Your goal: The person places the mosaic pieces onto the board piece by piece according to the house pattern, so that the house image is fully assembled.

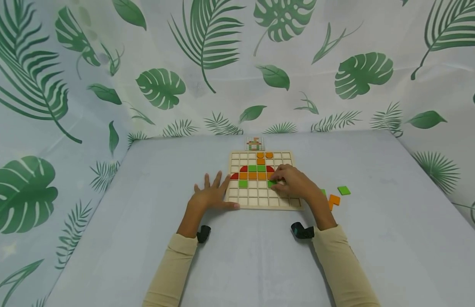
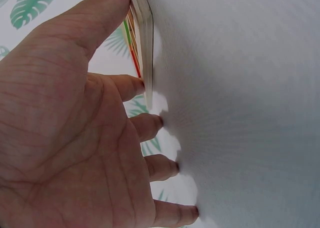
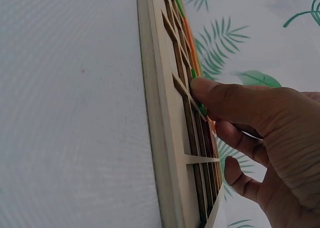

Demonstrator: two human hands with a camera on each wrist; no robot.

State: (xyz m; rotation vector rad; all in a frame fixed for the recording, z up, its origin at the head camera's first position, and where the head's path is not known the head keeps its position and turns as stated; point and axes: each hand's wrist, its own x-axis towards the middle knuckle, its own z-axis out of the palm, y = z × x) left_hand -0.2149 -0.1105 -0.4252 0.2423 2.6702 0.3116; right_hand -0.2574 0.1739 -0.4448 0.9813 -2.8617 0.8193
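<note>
A wooden grid board [image 1: 263,201] lies on the table, with red, orange and green pieces in several of its cells. My left hand [image 1: 209,197] spreads its fingers at the board's left side. Its thumb touches the front left corner, and in the left wrist view the index fingertip meets the board's edge. Over the right part of the grid, my right hand [image 1: 295,181] has thumb and index finger at a green square tile [image 1: 272,183], which seems to lie in its cell. The right wrist view shows the thumb [image 3: 215,90] against this tile, partly hiding it.
Behind the board lies a small pattern card [image 1: 254,144]. Loose pieces lie right of the board: a green tile [image 1: 344,190], an orange piece [image 1: 335,199] and others partly hidden by the right forearm. Leaf-printed cloth [image 1: 252,85] surrounds the table.
</note>
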